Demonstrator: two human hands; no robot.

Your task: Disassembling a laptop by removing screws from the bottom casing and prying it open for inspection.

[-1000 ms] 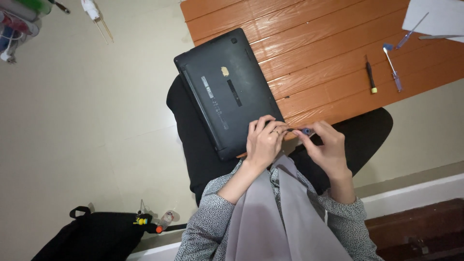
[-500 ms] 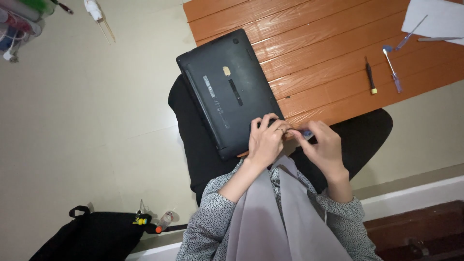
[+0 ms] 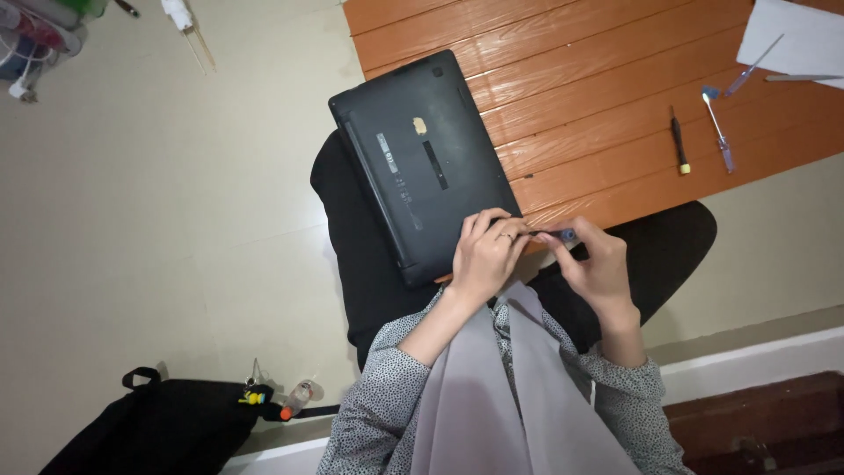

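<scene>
Left hand (image 3: 486, 255) is laid with curled fingers on the near right corner of the black laptop (image 3: 422, 163), at centre frame, fingertips bunched against the tip of a small screwdriver (image 3: 549, 235). Right hand (image 3: 598, 268) is closed around the screwdriver's handle, whose blue end cap is seen just above the thumb; the shaft is held level, pointing toward the left hand. The laptop is turned bottom-up, resting partly on the lap and partly over the edge of the orange wooden tabletop (image 3: 580, 79), in the upper half of the frame. Compared with a second ago, both hands are found in nearly the same grip and spot, the laptop barely shifted; work at that corner is judged to be continuing, no screw yet seen freed. On the tabletop at upper right, a dark screwdriver with yellow tip (image 3: 679, 145), a clear-handled tool (image 3: 717, 127) and white paper (image 3: 796, 40) are noted, well apart from the hands. A black bag (image 3: 158, 427) is seen at lower left on the pale floor.
</scene>
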